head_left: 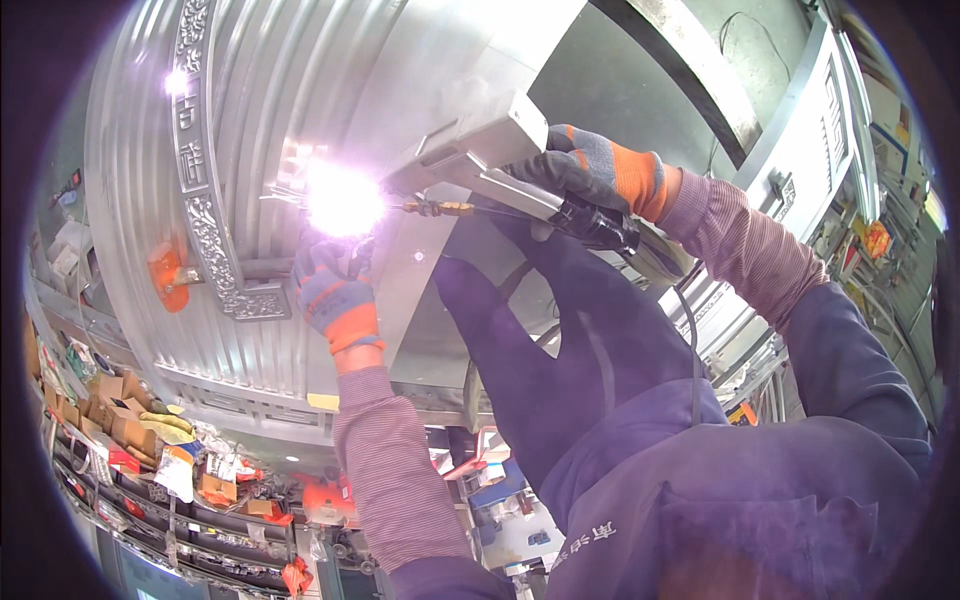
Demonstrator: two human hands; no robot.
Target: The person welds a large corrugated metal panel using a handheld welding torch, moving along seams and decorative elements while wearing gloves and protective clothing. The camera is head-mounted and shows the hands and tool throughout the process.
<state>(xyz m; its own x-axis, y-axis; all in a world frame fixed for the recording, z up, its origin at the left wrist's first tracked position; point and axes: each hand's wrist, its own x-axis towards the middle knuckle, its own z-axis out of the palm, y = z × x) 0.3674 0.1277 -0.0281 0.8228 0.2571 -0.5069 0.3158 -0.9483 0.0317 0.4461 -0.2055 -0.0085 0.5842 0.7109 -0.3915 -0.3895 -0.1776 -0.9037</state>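
Item: my right hand (600,172), gloved, fist wrapped round a welding torch (560,215), its tip at the bright arc (343,200) on the corrugated metal door (260,100). My left hand (335,290), gloved: curled just below the arc; grip unclear.

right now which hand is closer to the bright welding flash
Left. The left hand in its gloved grip sits just below the welding flash, almost touching the glare. The right hand holds the torch handle well off to the flash's right.
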